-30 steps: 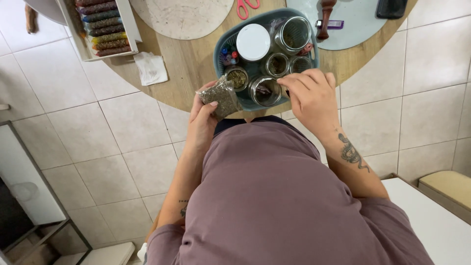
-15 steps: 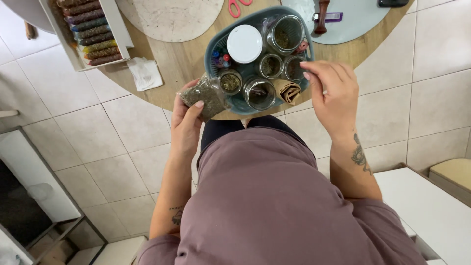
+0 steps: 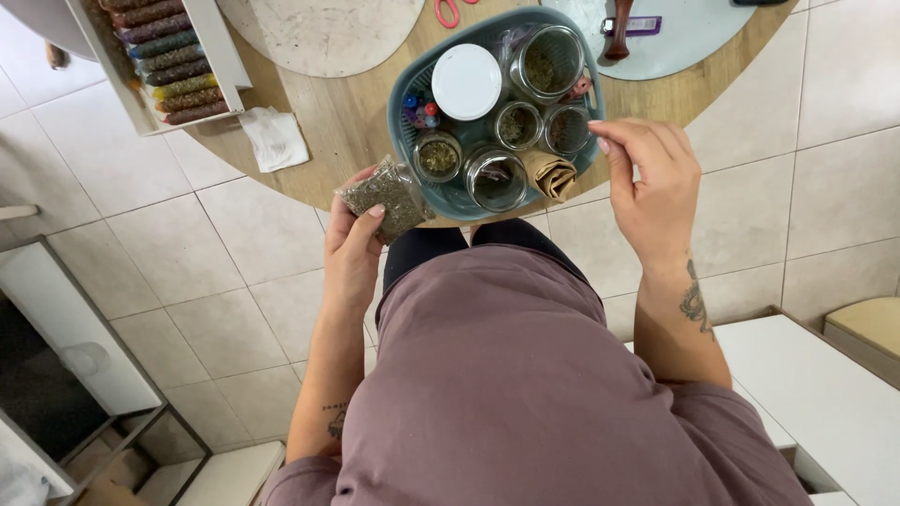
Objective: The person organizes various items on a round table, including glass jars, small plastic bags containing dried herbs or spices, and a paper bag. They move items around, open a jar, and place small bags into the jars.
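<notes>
At table edge (image 3: pixel 356 122), herb bag (image 3: pixel 384 195) in left hand (image 3: pixel 352 245)

Clear herb packet (image 3: pixel 384 197) beside basket (image 3: pixel 405 84)

jars (image 3: pixel 517 125) crowd the basket (image 3: pixel 401 122); bare wood table (image 3: pixel 347 117) lies open left of it.

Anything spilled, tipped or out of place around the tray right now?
No spill shows. Only oddities: a crumpled white tissue lies loose on the wooden table, and a folded brown paper bag is wedged among the jars in the blue tray.
</notes>
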